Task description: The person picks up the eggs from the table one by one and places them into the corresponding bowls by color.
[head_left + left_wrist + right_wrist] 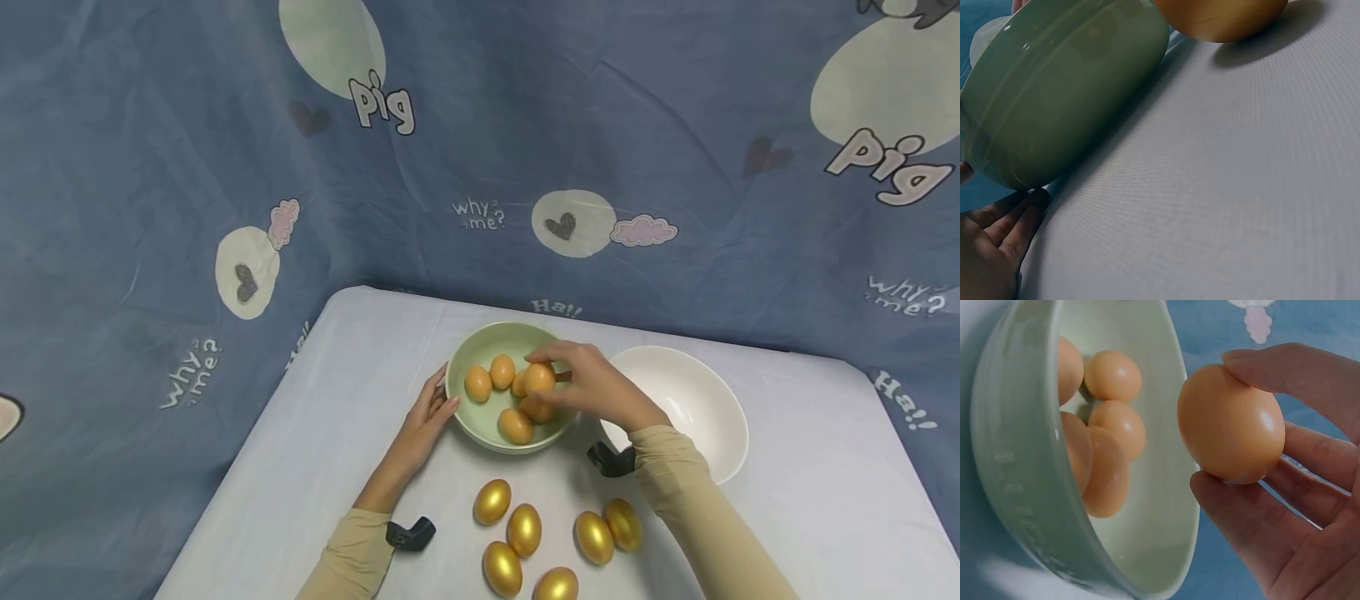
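Note:
My right hand [592,387] pinches a brown egg [1232,424] between thumb and fingertips. The egg is at the right side of a pale green bowl [472,346], above other brown eggs [515,426] lying inside. In the right wrist view, this egg shows apart from those in the bowl. Against the bowl's left outer side rests my left hand [416,429], its fingers fairly straight and the thumb near the rim. The left wrist view has those fingertips [1035,199] touching the bowl low down, near its base.
A white bowl [701,400] stands right of the green one, partly behind the right hand and sleeve. Several gold eggs [524,530] lie on the white tabletop [300,500] in front. A blue printed cloth [450,150] hangs behind the table.

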A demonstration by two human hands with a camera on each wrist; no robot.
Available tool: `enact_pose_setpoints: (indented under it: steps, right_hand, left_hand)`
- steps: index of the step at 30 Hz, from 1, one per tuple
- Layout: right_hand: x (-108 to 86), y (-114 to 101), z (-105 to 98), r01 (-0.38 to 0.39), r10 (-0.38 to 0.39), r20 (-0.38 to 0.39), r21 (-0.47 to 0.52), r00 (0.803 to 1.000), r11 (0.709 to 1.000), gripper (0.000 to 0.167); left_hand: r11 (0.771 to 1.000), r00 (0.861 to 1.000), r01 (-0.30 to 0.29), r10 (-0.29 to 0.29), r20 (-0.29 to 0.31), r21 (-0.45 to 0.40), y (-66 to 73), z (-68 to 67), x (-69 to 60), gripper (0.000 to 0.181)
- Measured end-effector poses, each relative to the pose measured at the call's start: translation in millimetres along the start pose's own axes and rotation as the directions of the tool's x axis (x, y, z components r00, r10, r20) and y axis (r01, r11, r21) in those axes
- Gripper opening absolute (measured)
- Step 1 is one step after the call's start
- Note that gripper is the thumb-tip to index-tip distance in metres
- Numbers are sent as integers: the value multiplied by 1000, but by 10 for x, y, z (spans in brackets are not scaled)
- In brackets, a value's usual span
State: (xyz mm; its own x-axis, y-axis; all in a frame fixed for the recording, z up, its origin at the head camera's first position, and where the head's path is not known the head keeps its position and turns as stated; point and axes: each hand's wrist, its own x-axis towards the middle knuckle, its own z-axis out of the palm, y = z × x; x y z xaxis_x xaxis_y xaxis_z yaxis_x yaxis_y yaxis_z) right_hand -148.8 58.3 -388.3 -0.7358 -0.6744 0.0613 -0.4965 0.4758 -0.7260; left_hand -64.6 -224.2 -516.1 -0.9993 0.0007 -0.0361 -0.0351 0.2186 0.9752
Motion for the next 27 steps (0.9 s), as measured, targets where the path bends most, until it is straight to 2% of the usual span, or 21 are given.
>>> enact_pose_setpoints:
  steps: [4, 11, 19, 27]
  right_hand:
    - [89, 8, 22, -8, 8, 7, -29, 1000, 1000, 51]
    - [300, 78, 59, -81, 81, 3, -27, 997, 996, 57]
    - [511, 145, 63, -59, 60, 42, -38, 997, 998, 55]
    - [667, 216, 105, -60, 69, 98, -94, 993, 994, 51]
  left_hand:
    - [1000, 1000, 1, -1, 6, -1, 4, -9, -9, 62]
    - [1000, 1000, -4, 4, 3, -2, 15, -11, -11, 62]
    - [1000, 1000, -6, 6, 2, -7, 12, -16, -7, 62]
    - [1000, 1000, -6, 6, 0, 0, 6, -9, -8, 62]
